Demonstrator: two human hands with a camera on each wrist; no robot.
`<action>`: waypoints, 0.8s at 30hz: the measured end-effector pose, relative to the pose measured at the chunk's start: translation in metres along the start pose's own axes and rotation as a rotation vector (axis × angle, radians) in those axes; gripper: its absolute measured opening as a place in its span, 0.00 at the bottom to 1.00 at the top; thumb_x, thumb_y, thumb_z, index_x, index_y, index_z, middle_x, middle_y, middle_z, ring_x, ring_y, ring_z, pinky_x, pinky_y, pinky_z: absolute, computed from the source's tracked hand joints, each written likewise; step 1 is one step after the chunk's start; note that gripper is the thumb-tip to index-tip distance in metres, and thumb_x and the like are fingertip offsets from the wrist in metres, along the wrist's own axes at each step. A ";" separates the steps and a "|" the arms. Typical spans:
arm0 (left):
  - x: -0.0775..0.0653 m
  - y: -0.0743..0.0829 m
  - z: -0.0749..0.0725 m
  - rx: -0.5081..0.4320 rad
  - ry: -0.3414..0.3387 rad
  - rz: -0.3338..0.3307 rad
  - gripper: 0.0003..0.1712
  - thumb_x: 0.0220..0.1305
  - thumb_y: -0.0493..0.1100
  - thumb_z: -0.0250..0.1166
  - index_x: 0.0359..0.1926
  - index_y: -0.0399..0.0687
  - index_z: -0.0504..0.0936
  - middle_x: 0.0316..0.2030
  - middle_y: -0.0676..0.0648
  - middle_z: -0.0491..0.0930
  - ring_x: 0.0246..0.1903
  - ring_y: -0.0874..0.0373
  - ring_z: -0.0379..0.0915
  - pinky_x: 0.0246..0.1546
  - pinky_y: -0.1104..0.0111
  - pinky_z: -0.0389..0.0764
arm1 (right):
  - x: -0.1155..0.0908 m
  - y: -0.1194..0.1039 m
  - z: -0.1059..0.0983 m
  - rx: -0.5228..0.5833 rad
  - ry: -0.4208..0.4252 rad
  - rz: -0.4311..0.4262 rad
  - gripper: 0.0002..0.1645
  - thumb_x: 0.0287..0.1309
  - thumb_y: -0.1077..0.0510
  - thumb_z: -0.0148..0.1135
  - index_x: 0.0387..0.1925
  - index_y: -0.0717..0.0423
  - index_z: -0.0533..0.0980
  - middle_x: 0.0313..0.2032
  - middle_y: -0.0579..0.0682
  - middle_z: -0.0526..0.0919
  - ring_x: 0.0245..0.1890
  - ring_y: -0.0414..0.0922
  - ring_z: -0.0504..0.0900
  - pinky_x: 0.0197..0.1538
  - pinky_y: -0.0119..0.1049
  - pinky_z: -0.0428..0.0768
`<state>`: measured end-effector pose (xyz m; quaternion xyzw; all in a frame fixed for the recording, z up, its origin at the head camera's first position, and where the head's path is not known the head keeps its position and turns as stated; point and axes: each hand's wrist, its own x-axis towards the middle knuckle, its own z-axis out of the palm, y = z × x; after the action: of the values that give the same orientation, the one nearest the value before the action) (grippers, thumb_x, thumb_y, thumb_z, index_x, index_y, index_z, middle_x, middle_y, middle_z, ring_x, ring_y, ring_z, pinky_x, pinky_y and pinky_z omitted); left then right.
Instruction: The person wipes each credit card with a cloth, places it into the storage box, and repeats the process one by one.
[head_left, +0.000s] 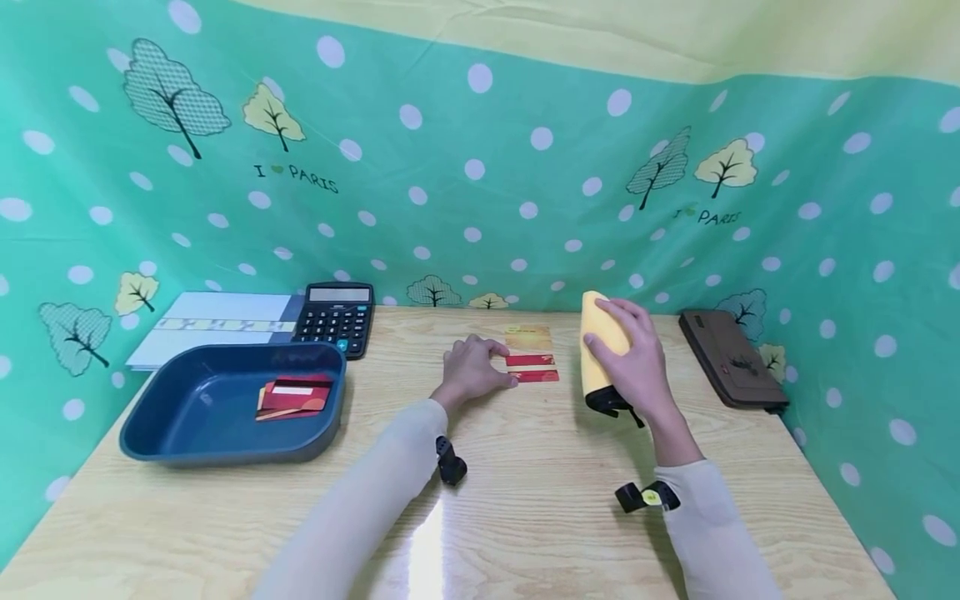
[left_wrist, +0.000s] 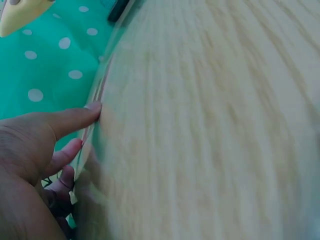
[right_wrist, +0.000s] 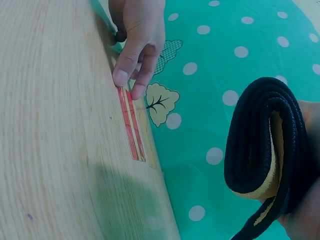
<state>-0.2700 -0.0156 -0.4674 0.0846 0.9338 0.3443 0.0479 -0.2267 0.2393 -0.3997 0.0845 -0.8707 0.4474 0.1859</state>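
Note:
At the back middle of the table, my left hand (head_left: 474,369) has its thumb and a finger on opposite sides of a red card with a pale stripe (head_left: 534,375), at the card's left end. The card lies flat. Just behind it lies a gold card (head_left: 528,337). My right hand (head_left: 637,354) grips a folded yellow cloth (head_left: 597,337) above the table, right of the cards. In the right wrist view, the cloth's black folded layers (right_wrist: 247,145) and a hanging dark end show. The left wrist view shows the thumb (left_wrist: 75,117), with the card barely visible edge-on.
A blue bin (head_left: 202,408) at the left holds several red cards (head_left: 303,396). Behind it are a black calculator (head_left: 335,321) and a white folder-like item (head_left: 217,321). A brown wallet-like case (head_left: 731,358) lies at the right. A polka-dot curtain (head_left: 480,208) borders the table.

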 end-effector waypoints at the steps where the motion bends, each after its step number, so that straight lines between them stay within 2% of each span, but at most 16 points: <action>1: 0.000 0.001 0.000 -0.012 -0.002 -0.004 0.29 0.51 0.56 0.81 0.54 0.58 0.86 0.51 0.47 0.77 0.52 0.48 0.68 0.59 0.52 0.67 | 0.000 0.000 0.000 -0.002 0.001 0.000 0.34 0.65 0.55 0.70 0.71 0.42 0.73 0.72 0.56 0.66 0.60 0.56 0.72 0.51 0.41 0.73; 7: -0.001 0.006 0.000 -0.043 -0.002 -0.027 0.28 0.52 0.53 0.82 0.53 0.56 0.85 0.48 0.48 0.77 0.51 0.49 0.68 0.60 0.52 0.67 | -0.001 -0.001 -0.001 -0.002 -0.004 -0.005 0.33 0.65 0.55 0.70 0.71 0.43 0.74 0.72 0.57 0.66 0.61 0.57 0.72 0.51 0.40 0.74; 15: -0.004 0.006 0.003 -0.113 0.020 0.037 0.27 0.53 0.47 0.81 0.52 0.55 0.79 0.46 0.51 0.81 0.50 0.48 0.70 0.57 0.50 0.66 | -0.002 0.000 -0.003 -0.009 0.005 -0.006 0.33 0.65 0.55 0.70 0.70 0.43 0.74 0.72 0.55 0.67 0.60 0.55 0.73 0.52 0.38 0.73; 18: -0.006 0.006 0.003 -0.142 0.022 0.050 0.27 0.54 0.45 0.80 0.52 0.56 0.77 0.45 0.53 0.84 0.51 0.48 0.72 0.59 0.48 0.65 | -0.002 0.000 -0.003 -0.005 0.005 -0.008 0.33 0.65 0.54 0.69 0.70 0.42 0.74 0.72 0.55 0.67 0.59 0.55 0.73 0.51 0.37 0.73; 22: -0.008 0.003 0.002 -0.210 0.015 0.050 0.26 0.56 0.41 0.79 0.53 0.57 0.76 0.40 0.53 0.89 0.50 0.49 0.79 0.66 0.47 0.66 | -0.002 -0.001 -0.002 -0.002 0.005 -0.011 0.33 0.65 0.54 0.70 0.70 0.42 0.74 0.72 0.55 0.67 0.58 0.54 0.73 0.50 0.35 0.73; 24: -0.009 0.000 0.000 -0.285 0.004 0.038 0.26 0.57 0.39 0.78 0.53 0.57 0.76 0.39 0.51 0.89 0.47 0.51 0.82 0.65 0.50 0.71 | -0.002 -0.001 -0.001 -0.001 0.003 -0.012 0.33 0.65 0.55 0.70 0.70 0.42 0.74 0.72 0.55 0.67 0.57 0.54 0.74 0.50 0.35 0.74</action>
<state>-0.2615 -0.0171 -0.4673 0.0941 0.8737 0.4746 0.0510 -0.2236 0.2395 -0.3988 0.0889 -0.8701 0.4459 0.1901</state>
